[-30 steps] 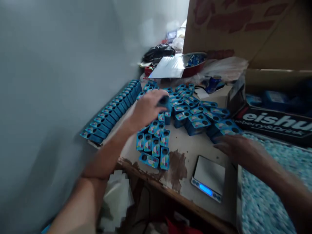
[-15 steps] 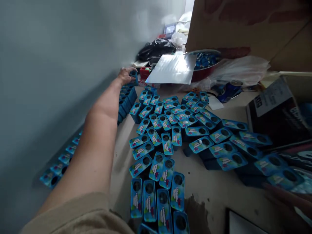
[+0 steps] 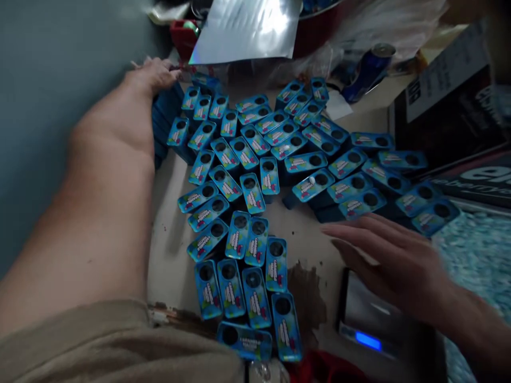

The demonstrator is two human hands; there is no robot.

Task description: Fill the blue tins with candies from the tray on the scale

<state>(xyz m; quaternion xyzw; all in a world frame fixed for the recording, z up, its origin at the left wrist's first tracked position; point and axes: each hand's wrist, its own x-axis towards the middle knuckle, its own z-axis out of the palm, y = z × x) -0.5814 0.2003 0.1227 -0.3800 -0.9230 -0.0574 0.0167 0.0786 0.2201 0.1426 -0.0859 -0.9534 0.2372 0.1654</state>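
Observation:
Many small blue printed tins (image 3: 253, 192), each with a dark round hole at one end of its top, stand in loose groups on the table. At the far left, my left hand (image 3: 154, 74) rests over the end of a packed row of the same tins (image 3: 164, 119) along the wall. Its fingers are blurred, and whether a tin is in them does not show. My right hand (image 3: 387, 255) hovers with fingers stretched out above a small digital scale (image 3: 369, 314) with a lit blue display, close to the front right tins.
A shiny silver sheet (image 3: 247, 32) lies at the back beside a red tape dispenser (image 3: 184, 40). A blue drink can (image 3: 371, 72) stands back right, near a black printed box (image 3: 447, 101). Worn patches (image 3: 307, 298) mark the pale table.
The view has tilted down and closer. My left hand, which held a blue tin above the row, is lower on it. My right hand has come into fuller view over the scale.

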